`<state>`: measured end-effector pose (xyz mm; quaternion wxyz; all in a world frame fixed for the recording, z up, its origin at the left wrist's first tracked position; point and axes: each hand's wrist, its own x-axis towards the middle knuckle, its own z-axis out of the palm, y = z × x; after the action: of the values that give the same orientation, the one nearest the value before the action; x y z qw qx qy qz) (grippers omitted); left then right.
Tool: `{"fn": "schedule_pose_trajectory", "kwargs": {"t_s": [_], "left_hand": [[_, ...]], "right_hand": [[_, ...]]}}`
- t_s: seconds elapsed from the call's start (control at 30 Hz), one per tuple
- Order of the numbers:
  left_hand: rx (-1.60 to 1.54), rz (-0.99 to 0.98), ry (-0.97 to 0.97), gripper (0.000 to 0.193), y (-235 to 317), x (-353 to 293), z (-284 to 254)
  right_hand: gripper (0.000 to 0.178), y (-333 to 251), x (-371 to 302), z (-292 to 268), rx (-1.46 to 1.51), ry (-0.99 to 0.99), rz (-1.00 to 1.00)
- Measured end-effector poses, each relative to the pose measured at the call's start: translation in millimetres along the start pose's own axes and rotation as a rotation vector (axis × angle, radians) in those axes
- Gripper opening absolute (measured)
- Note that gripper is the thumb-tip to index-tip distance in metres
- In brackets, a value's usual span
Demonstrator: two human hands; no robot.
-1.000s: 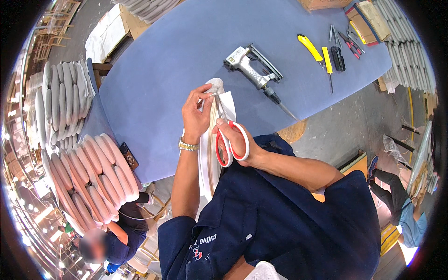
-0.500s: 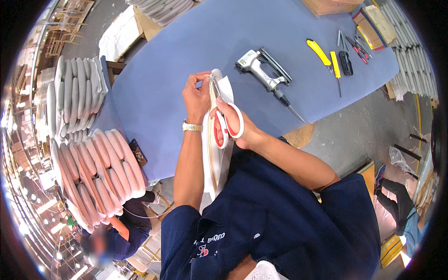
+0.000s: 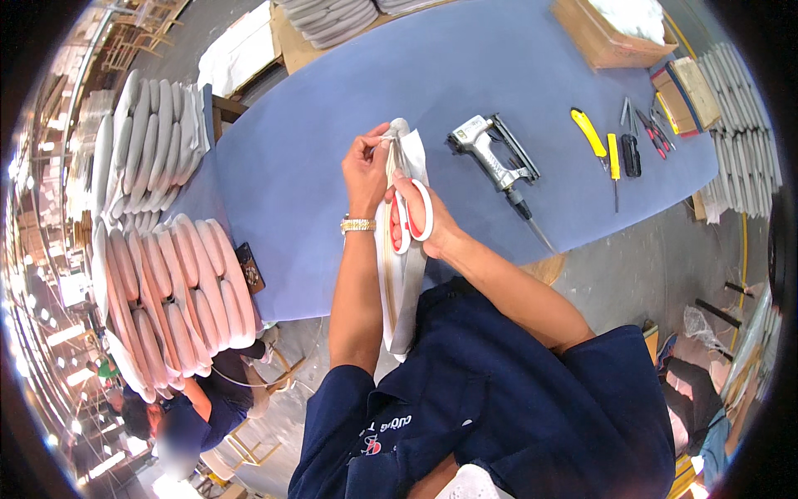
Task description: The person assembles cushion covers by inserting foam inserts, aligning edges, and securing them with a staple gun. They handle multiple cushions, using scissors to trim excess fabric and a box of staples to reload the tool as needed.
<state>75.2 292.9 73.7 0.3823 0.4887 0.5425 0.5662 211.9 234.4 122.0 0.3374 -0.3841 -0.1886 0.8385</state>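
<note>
A long strip of grey-and-white fabric point(image 3: 407, 295) with a beige band along it runs from the table's near edge down to my shirt. At its far end, my left hand point(image 3: 366, 175) is closed, pinching the cloth between thumb and fingers. My right hand point(image 3: 439, 226) grips scissors point(image 3: 429, 214) with white-and-red handles, fingers through the loops. The blades point away from me along the fabric, near my left fingertips, and are mostly hidden by cloth. Right of my hands, a silver staple gun point(image 3: 490, 154) with a hose lies on the blue table point(image 3: 307, 158).
Farther right lie a yellow cutter point(image 3: 588, 133), a yellow screwdriver point(image 3: 614, 158) and red-handled pliers point(image 3: 652, 135), near cardboard boxes point(image 3: 615, 46). Pink padded pieces point(image 3: 179, 303) and grey padded pieces point(image 3: 150, 141) are stacked on the left. A co-worker point(image 3: 195, 407) is at lower left.
The whole view has shifted, so the table and its tools sit lower and more to the right. Both hands keep their hold on the fabric and the scissors.
</note>
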Motion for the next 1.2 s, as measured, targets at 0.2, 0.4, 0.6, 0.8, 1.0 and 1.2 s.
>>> {"fn": "schedule_pose_trajectory", "kwargs": {"t_s": [0.2,0.4,0.6,0.8,1.0,1.2], "left_hand": [[-0.021,0.01,-0.021,0.005,-1,-2,-2],[0.004,-0.001,-0.074,0.007,-2,-2,0],[0.176,0.087,-0.112,0.016,6,-1,5],[0.38,0.104,-0.109,0.012,7,6,3],[0.231,0.009,-0.06,0.01,-3,3,4],[0.154,-0.023,-0.082,0.008,1,-1,6]], "right_hand": [[0.053,2,-5,6,0.001,0.019,0.018],[0.056,2,-11,7,0.03,0.04,0.024],[0.056,10,-7,6,0.037,0.038,-0.006],[0.058,12,1,1,0.089,0.006,-0.069],[0.056,6,-1,3,0.117,0.047,-0.057],[0.058,6,-1,3,0.098,0.066,-0.068]]}}
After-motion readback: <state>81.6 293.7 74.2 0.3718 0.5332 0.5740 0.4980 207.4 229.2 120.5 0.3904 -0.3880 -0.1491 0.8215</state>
